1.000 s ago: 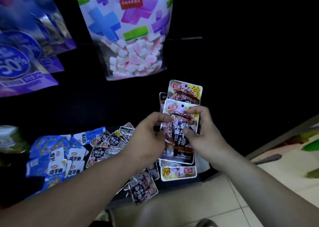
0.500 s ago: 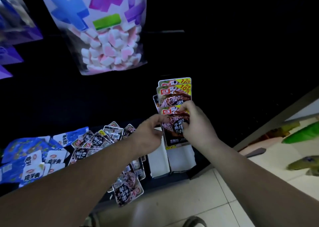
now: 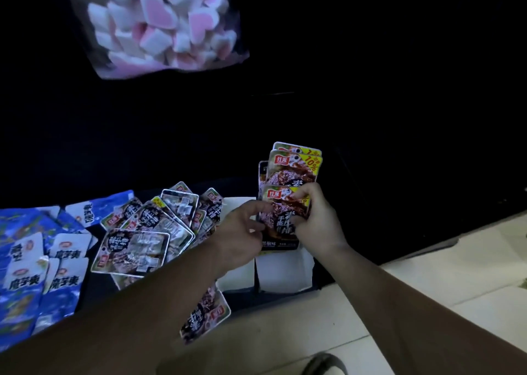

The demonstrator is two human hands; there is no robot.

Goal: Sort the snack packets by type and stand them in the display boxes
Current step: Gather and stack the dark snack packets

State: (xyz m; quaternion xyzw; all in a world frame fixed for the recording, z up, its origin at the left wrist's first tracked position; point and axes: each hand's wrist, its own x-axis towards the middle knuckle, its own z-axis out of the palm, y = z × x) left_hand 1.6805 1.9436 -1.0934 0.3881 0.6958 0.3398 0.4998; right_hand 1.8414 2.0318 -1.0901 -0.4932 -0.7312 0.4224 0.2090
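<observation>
A heap of loose dark snack packets [image 3: 148,240] lies left of the fingers. The white display box [image 3: 285,272] sits just under them. The front packet [image 3: 281,220] stands in it. The right hand [image 3: 319,226] pinches its right edge. The left hand [image 3: 239,232] touches its left edge, but I cannot tell if it grips. The packet looks light, bendy and slippery, so hold both side edges.

Both bare forearms reach in from the near edge, one from the near left and one from the near right, and the hands meet close together. The left hand [image 3: 242,232] pinches the left edge of a packet [image 3: 281,215] between forefinger and thumb. The right hand [image 3: 318,220] grips its right side, fingers curled and thumb across the front.
</observation>
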